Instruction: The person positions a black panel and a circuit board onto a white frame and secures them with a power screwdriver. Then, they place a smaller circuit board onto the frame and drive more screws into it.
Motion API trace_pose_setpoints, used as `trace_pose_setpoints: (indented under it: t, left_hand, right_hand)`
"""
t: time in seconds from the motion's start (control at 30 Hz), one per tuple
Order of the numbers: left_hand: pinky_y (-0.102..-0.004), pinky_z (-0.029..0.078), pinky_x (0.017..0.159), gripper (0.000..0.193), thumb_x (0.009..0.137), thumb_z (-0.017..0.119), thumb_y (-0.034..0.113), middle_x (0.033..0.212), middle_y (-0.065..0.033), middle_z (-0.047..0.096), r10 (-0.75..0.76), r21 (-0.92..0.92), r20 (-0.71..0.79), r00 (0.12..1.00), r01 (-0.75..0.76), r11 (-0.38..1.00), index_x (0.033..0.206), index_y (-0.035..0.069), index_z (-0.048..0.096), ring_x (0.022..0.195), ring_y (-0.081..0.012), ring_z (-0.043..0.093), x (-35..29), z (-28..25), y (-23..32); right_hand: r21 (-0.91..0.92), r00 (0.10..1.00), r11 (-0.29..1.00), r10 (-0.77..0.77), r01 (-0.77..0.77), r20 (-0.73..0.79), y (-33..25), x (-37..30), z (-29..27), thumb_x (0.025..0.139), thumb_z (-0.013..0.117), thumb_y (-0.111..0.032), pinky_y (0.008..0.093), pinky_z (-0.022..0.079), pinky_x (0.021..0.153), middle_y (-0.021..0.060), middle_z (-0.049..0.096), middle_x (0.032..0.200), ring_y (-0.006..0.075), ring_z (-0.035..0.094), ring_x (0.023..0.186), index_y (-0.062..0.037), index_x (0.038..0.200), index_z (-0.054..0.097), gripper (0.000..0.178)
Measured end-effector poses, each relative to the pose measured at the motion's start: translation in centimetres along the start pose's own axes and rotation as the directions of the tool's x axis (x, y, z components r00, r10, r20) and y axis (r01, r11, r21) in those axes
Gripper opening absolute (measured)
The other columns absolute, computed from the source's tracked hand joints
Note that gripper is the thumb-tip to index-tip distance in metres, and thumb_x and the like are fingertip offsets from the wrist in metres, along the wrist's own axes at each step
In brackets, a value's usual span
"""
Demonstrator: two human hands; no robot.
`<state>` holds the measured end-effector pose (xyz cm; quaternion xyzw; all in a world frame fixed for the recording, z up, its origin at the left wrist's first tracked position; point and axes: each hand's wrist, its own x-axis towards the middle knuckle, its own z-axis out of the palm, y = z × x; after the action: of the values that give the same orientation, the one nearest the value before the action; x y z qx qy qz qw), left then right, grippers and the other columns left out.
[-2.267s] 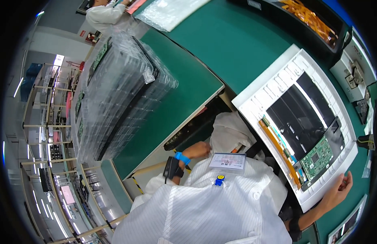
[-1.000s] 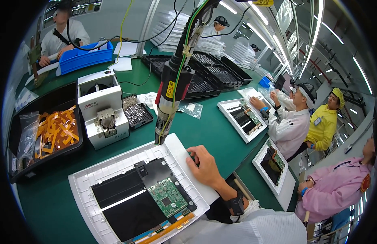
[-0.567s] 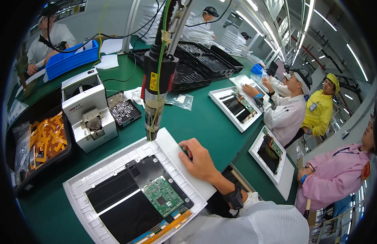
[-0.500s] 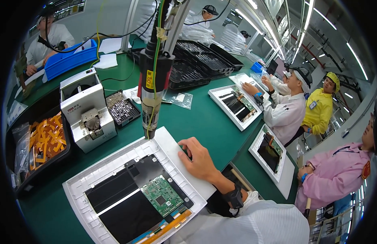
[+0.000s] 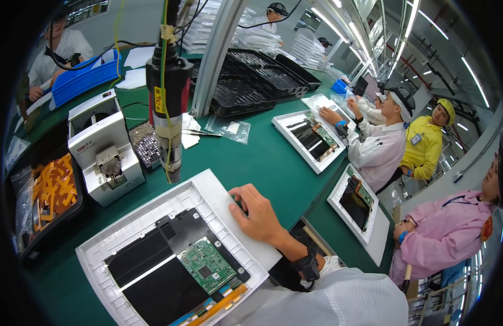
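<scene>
My right hand [image 5: 257, 214] rests with loosely bent fingers at the edge of a white board [image 5: 229, 196], thumb and forefinger apart and nothing between them. On that board lies a white plastic frame [image 5: 107, 247], tilted in view. Set in it are black panels [image 5: 163, 296], a green circuit board [image 5: 207, 265] and an orange flat cable [image 5: 221, 307] along the near side. An electric screwdriver [image 5: 167, 103] hangs above the frame's far edge, and no hand touches it. My left hand is out of view.
A white dispenser machine [image 5: 102, 155] stands left, beside a tray of small metal parts [image 5: 147, 149] and a black bin of orange strips [image 5: 55, 190]. Black trays [image 5: 240, 92] sit at the back near a metal post [image 5: 219, 49]. Co-workers handle another frame [image 5: 311, 138] at right.
The hanging screwdriver has swung left relative to the bench. The whole view has shifted slightly, while my right hand keeps its place by the white board.
</scene>
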<state>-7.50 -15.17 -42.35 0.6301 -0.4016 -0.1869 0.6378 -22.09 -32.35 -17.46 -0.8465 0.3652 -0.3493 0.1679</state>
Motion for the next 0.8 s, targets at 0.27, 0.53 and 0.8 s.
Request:
trace_pose_setpoints:
  t: [0.27,0.53,0.8]
  left_hand:
    - [-0.0303,0.038,0.057,0.013,0.092,0.064,0.016,0.069,-0.0012,0.053,-0.104,-0.196,-0.068,0.992,0.089,0.977,0.083,0.008,0.06,0.065,-0.0117,0.05,-3.1,1.2,1.2]
    - [-0.0282,0.034,0.055,0.016,0.091,0.065,0.014,0.066,0.001,0.05,-0.337,-0.162,-0.45,0.827,0.296,0.941,0.079,0.007,0.058,0.063,-0.0091,0.047,-17.8,-6.2,6.9]
    - [-0.0385,0.032,0.047,0.026,0.08,0.069,0.008,0.061,-0.0087,0.049,0.072,0.466,-0.498,0.864,0.197,0.863,0.065,0.004,0.049,0.051,-0.0273,0.045,-23.9,-12.1,28.5]
  right_hand:
    - [0.106,0.995,0.99,0.094,-0.096,0.022,-0.4,0.1,-1.5,0.09,0.07,-0.005,0.0317,0.045,0.06,0.0065,0.055,0.088,0.0158,0.051,0.064,-0.0016,0.116,0.063,0.027]
    - [0.194,0.992,0.978,-0.055,0.077,-0.115,-2.1,1.6,-1.8,0.09,0.068,0.001,0.0264,0.043,0.058,0.0028,0.054,0.08,0.0114,0.051,0.065,-0.004,0.115,0.067,0.025]
    - [0.458,0.992,0.888,0.008,0.05,-0.122,2.0,0.4,-4.1,0.102,0.062,-0.005,0.0175,0.034,0.065,-0.0014,0.056,0.094,0.0041,0.046,0.077,0.0005,0.128,0.064,0.027]
